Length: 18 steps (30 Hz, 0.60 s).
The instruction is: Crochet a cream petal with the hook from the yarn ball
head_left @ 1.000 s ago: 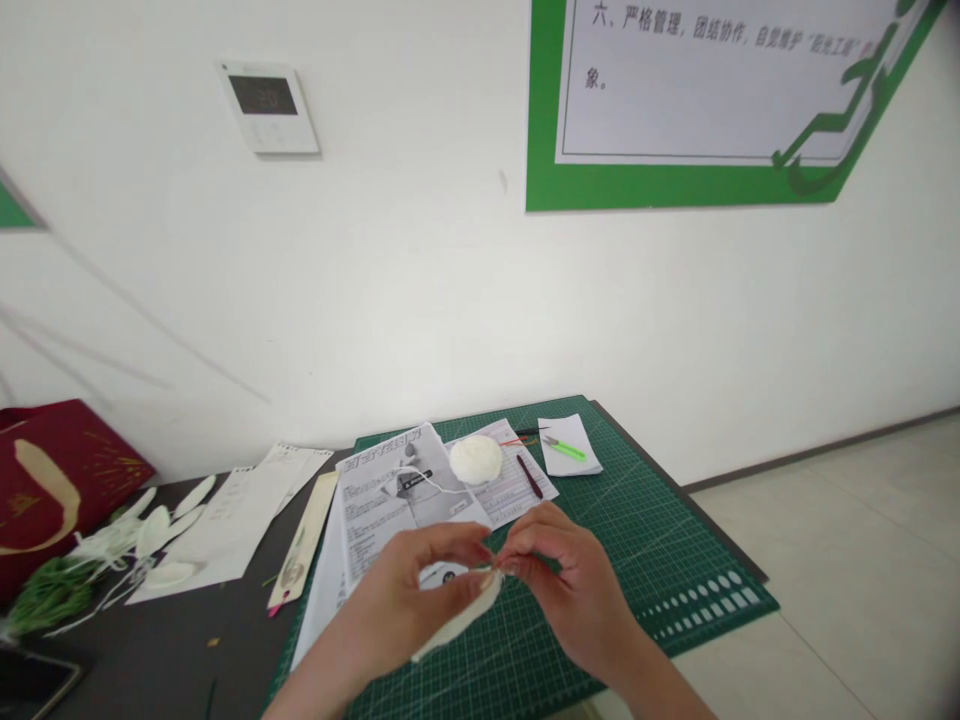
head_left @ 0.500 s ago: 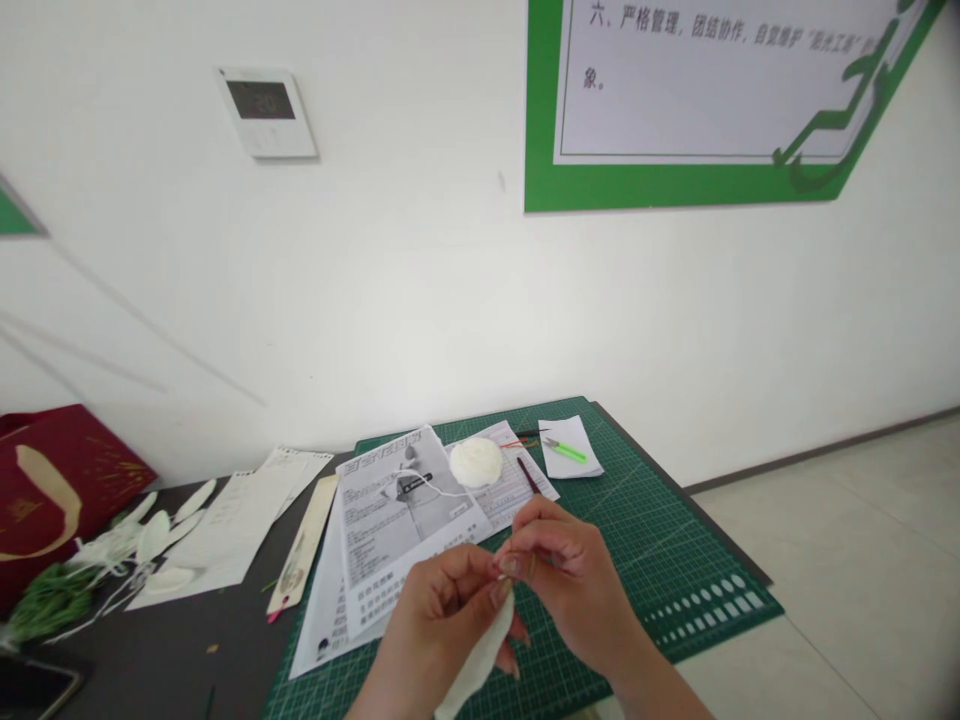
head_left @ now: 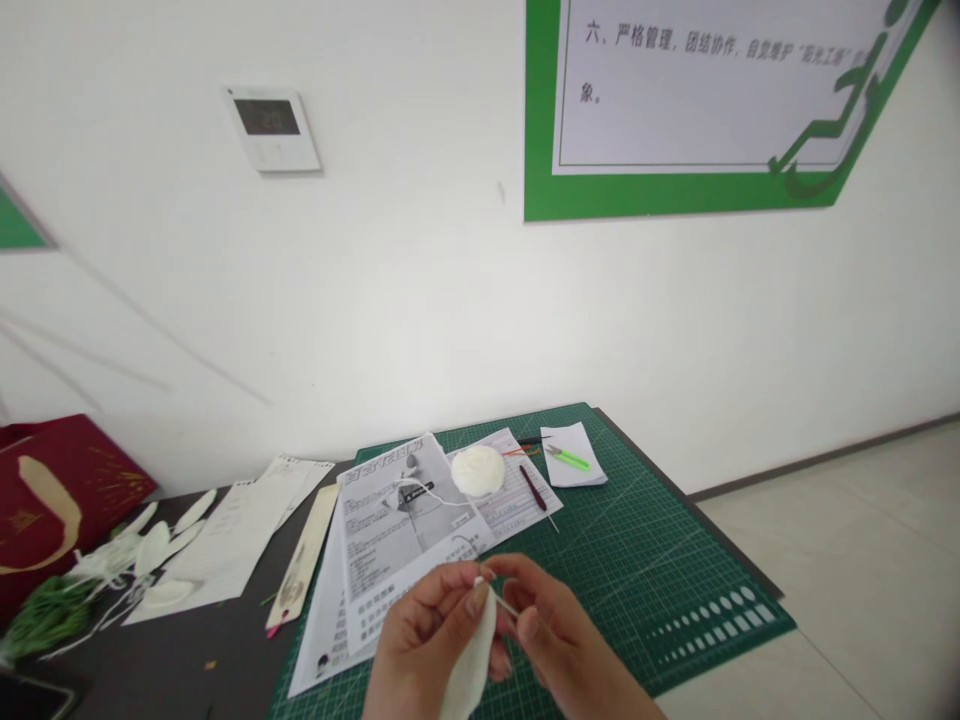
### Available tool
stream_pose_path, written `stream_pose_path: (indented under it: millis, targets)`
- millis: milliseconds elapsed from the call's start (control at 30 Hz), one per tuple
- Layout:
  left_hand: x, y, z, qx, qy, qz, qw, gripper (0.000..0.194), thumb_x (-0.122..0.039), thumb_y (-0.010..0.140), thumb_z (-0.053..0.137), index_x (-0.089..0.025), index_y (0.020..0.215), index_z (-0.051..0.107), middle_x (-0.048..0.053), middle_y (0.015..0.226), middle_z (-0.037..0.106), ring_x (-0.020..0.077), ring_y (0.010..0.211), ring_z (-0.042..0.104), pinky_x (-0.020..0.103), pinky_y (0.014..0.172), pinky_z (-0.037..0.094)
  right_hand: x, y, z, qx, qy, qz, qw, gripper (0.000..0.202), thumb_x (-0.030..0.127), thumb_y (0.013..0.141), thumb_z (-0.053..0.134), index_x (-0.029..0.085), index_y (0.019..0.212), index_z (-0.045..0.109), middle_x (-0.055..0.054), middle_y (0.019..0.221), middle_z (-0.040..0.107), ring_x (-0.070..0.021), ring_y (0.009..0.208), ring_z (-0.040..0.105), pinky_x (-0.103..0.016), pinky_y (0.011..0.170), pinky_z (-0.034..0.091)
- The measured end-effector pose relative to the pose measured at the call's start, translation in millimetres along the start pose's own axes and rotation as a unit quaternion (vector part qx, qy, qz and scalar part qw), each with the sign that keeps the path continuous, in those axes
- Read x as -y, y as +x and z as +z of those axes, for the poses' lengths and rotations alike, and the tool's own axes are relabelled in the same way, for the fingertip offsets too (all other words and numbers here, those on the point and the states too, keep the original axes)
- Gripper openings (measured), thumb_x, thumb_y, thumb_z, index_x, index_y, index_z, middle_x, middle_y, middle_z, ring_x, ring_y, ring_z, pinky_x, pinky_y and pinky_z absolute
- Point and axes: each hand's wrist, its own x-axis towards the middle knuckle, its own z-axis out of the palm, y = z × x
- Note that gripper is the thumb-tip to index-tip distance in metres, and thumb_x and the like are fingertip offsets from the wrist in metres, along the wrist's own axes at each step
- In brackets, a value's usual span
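My left hand [head_left: 433, 632] is closed, pinching the top of a white crocheted petal [head_left: 474, 665], which hangs down over the green cutting mat [head_left: 637, 560]. A thin strand [head_left: 466, 543] curves up from the pinched tip; I cannot tell whether it is wire or thread. My right hand [head_left: 553, 632] is closed beside the petal, its fingers on a short white strand of yarn [head_left: 507, 606] running from the petal's tip. Beyond my hands lie a ball of white yarn [head_left: 478, 470] and a crochet hook with a dark red handle [head_left: 532, 488].
Printed sheets [head_left: 397, 510] lie under the yarn ball. Green thread snips [head_left: 568, 458] rest on white paper [head_left: 589, 472]. Leftward are a bookmark-like strip [head_left: 304, 560], white petals [head_left: 154, 548], green yarn [head_left: 51, 615] and a red bag [head_left: 71, 475].
My right hand has drawn slightly down and away from the petal's tip, showing the white strand. The petal is more upright, and the curved thin strand now shows above my fingers.
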Motion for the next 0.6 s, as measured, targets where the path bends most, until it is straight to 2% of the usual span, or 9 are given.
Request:
stream_pose_path:
  millis: [67, 133, 233, 400, 500, 600]
  targets:
    - [-4, -2, -1.0, -0.007, 0.008, 0.01, 1.0, 0.029, -0.03, 0.058, 0.086, -0.014, 0.078, 0.073, 0.004, 0.055, 0.07, 0.0104, 0.04, 0.059, 0.017, 0.043, 0.045, -2, -6, 0, -0.059, -0.076, -0.028, 0.995, 0.04, 0.055, 0.087, 0.052, 0.017, 0.093, 0.065, 0.003, 0.063, 0.051, -0.0072, 0.053, 0.039, -0.018, 0.05, 0.033]
    - [-7, -5, -1.4, -0.006, 0.013, 0.011, 1.0, 0.03, -0.028, 0.059, 0.085, -0.014, 0.082, 0.074, 0.004, 0.056, 0.07, 0.0101, 0.042, 0.059, 0.017, 0.044, 0.045, -2, -12, 1, -0.081, -0.136, -0.06, 0.986, 0.034, 0.045, 0.09, 0.051, 0.016, 0.079, 0.065, 0.0, 0.063, 0.058, -0.009, 0.056, 0.046, -0.019, 0.054, 0.036]
    - [-8, -10, -1.1, 0.004, 0.01, 0.011, 1.0, 0.029, -0.029, 0.058, 0.086, -0.015, 0.081, 0.075, 0.004, 0.055, 0.07, 0.0106, 0.044, 0.059, 0.019, 0.046, 0.046, -1, -21, 4, -0.082, -0.213, -0.094, 0.969, 0.032, 0.036, 0.092, 0.047, 0.017, 0.076, 0.066, -0.002, 0.065, 0.064, -0.0109, 0.056, 0.052, -0.019, 0.055, 0.039]
    - [-3, -14, -1.0, -0.005, 0.007, 0.043, 0.999, 0.026, -0.03, 0.058, 0.086, -0.017, 0.078, 0.076, 0.004, 0.053, 0.069, 0.0105, 0.045, 0.059, 0.018, 0.048, 0.045, -7, -28, 7, -0.072, -0.332, -0.158, 0.927, 0.032, 0.028, 0.094, 0.041, 0.018, 0.075, 0.065, -0.002, 0.06, 0.064, -0.0109, 0.051, 0.057, -0.017, 0.052, 0.043]
    - [-3, -13, -3.9, -0.01, 0.024, 0.028, 0.999, 0.028, -0.034, 0.057, 0.086, -0.017, 0.077, 0.076, 0.004, 0.051, 0.068, 0.0104, 0.044, 0.058, 0.018, 0.047, 0.044, -11, -30, 4, -0.058, -0.404, -0.226, 0.884, 0.032, 0.023, 0.095, 0.038, 0.018, 0.076, 0.065, -0.001, 0.056, 0.061, -0.01, 0.047, 0.056, -0.016, 0.048, 0.041]
    - [-2, -12, -8.3, -0.023, 0.07, 0.03, 0.997, 0.032, -0.038, 0.057, 0.085, -0.016, 0.077, 0.075, 0.004, 0.053, 0.068, 0.0105, 0.044, 0.058, 0.018, 0.047, 0.044, -3, -32, 0, -0.065, -0.512, -0.265, 0.815, 0.033, 0.017, 0.094, 0.037, 0.018, 0.072, 0.062, 0.002, 0.048, 0.054, -0.0093, 0.039, 0.048, -0.02, 0.04, 0.032]
